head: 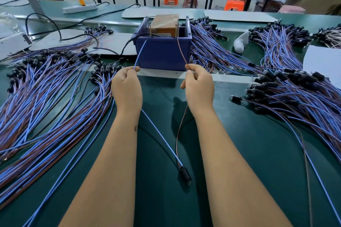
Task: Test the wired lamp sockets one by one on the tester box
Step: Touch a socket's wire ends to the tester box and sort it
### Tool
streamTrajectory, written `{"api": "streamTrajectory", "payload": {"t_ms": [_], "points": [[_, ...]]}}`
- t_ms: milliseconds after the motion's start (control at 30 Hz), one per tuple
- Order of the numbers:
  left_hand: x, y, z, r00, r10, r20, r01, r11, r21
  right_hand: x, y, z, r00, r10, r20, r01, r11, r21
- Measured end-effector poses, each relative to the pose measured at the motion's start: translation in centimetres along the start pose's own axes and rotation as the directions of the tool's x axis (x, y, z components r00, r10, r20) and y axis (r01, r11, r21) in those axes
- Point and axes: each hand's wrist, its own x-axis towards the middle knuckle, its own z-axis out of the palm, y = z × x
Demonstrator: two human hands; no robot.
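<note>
Pinching limp, featherlight blue wire [140,52] in left hand [127,86], brown wire [181,52] in right hand [199,86]; gripping near tips, aiming at twelve o'clock tester box [163,55]; socket [185,174] dangling.

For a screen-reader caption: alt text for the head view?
Left hand pinches a thin blue wire and right hand a thin brown wire, both raised to the dark blue plastic tester box; their black lamp socket lies on the green table.

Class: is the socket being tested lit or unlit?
Cannot tell: the socket dangles below the hands, its bulb end too dark and small.
</note>
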Motion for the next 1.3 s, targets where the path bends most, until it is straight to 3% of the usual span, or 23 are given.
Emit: {"api": "streamTrajectory", "payload": {"t_ms": [167, 400, 867, 1300], "points": [[0.0, 0.3, 0.3, 1.000, -0.005, -0.001, 0.005, 0.999, -0.045, 0.0, 0.0, 0.0, 1.000, 0.007, -0.025, -0.007, 1.000, 0.008], [0.7, -0.1, 0.8, 0.998, -0.001, 0.066, -0.002, 0.999, 0.046, 0.0, -0.1, 0.0, 1.000, -0.026, -0.005, 0.026, 1.000, 0.003], [1.6, -0.6, 1.4, 0.999, 0.040, 0.031, -0.042, 0.997, 0.071, 0.3, 0.3, 0.2, 1.000, -0.013, -0.014, 0.013, 1.000, 0.025], [1.6, -0.9, 2.0, 0.995, 0.007, 0.101, -0.013, 0.998, 0.059, 0.3, 0.2, 0.0, 1.000, -0.025, 0.014, 0.025, 1.000, 0.002]]}}
